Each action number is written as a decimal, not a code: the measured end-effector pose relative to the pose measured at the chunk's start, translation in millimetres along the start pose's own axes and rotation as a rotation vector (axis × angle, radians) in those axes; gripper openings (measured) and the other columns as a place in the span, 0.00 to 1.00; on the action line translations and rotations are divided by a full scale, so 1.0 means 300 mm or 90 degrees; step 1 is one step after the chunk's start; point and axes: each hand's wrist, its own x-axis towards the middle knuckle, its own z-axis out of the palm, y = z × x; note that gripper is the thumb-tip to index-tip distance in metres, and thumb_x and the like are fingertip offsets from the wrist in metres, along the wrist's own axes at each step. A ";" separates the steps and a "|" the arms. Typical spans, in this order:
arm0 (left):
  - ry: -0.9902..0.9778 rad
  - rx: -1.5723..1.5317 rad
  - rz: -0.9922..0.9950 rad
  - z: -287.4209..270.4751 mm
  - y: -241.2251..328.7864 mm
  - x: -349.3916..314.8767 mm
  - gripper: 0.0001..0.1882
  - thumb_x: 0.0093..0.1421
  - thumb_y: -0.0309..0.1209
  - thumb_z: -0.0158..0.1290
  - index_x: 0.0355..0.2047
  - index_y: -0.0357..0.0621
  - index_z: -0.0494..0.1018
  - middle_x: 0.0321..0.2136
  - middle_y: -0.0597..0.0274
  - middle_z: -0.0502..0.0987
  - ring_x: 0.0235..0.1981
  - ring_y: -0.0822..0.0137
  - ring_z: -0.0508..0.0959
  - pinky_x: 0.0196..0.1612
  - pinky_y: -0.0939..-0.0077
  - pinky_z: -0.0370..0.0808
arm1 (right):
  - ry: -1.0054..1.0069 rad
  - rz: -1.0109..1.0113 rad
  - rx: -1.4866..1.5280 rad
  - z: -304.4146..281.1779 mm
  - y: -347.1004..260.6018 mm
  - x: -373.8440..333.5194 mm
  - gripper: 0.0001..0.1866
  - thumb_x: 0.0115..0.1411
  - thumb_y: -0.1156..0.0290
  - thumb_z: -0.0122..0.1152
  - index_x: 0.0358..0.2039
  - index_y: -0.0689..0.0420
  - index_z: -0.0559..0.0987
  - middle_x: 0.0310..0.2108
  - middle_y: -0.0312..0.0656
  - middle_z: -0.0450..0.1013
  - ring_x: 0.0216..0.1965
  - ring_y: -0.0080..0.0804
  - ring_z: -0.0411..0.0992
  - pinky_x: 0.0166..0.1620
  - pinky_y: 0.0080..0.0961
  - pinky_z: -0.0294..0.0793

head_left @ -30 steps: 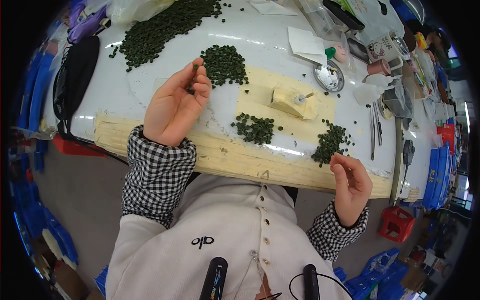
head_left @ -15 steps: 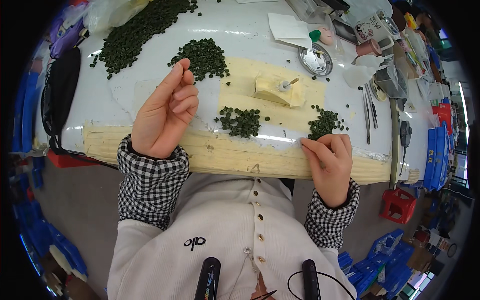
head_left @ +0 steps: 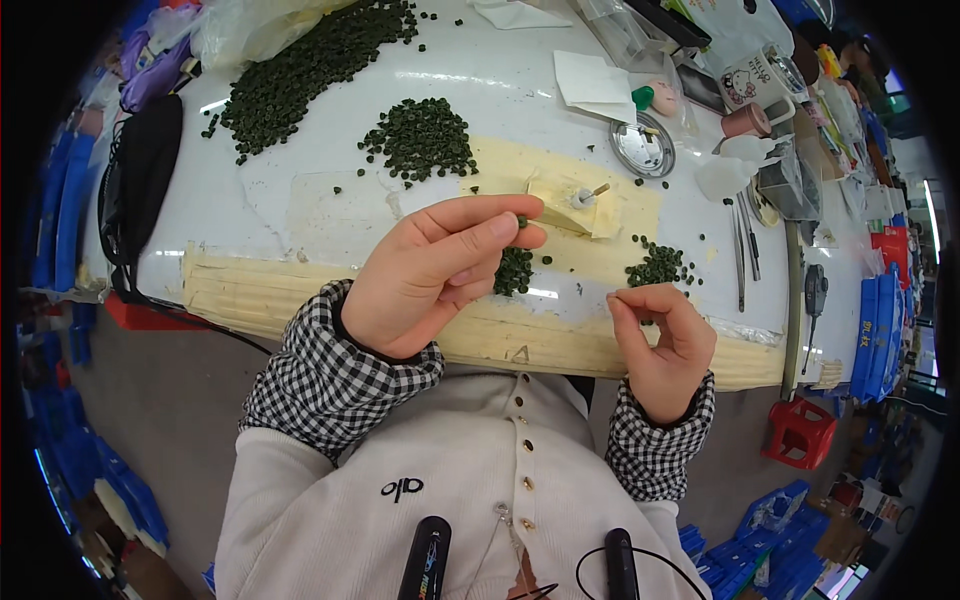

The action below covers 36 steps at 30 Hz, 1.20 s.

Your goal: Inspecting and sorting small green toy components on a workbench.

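Note:
Between the thumb and fingertips of my left hand (head_left: 435,265) is a small dark green piece (head_left: 523,221), held just in front of a yellow-taped block (head_left: 560,207). From that block rises a white post (head_left: 584,197) with a thin brown pin. My right hand (head_left: 665,345) is pinched near the table's front edge, close to a small heap of green pieces (head_left: 655,265); whatever its fingertips hold is too small to make out. Partly behind my left hand lies another heap of green pieces (head_left: 515,272).
Farther back are a middle heap (head_left: 420,140) and a large heap of green pieces (head_left: 300,75). A round metal dish (head_left: 642,147), tweezers (head_left: 740,260), a white mug (head_left: 757,80) and bottles crowd the right. A black bag (head_left: 143,185) lies at the left edge. Yellow tape covers the front edge.
My left hand has swung right and nearer, from beside the middle heap to the taped block, and the green piece now shows in its fingertips. My right hand stays pinched, almost in place.

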 end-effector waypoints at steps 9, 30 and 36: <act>-0.004 0.030 -0.008 0.019 -0.034 0.031 0.10 0.62 0.26 0.48 0.44 0.39 0.71 0.34 0.61 0.78 0.15 0.86 0.55 0.18 0.92 0.54 | -0.097 0.027 0.302 0.038 -0.062 0.070 0.09 0.54 0.86 0.56 0.37 0.67 0.77 0.32 0.42 0.74 0.33 0.24 0.73 0.39 0.18 0.74; -0.045 0.121 0.035 0.026 -0.045 0.036 0.08 0.58 0.21 0.51 0.39 0.35 0.73 0.36 0.54 0.78 0.40 0.68 0.77 0.42 0.80 0.72 | -0.149 0.148 0.475 0.063 -0.030 0.096 0.11 0.59 0.82 0.52 0.43 0.68 0.73 0.37 0.49 0.76 0.39 0.29 0.75 0.43 0.21 0.75; -0.048 0.137 0.048 0.005 -0.062 0.040 0.08 0.58 0.22 0.51 0.39 0.36 0.72 0.35 0.55 0.78 0.39 0.71 0.77 0.37 0.83 0.72 | -0.155 0.100 0.476 0.068 -0.017 0.095 0.10 0.58 0.83 0.53 0.41 0.68 0.74 0.36 0.48 0.76 0.40 0.29 0.75 0.43 0.22 0.76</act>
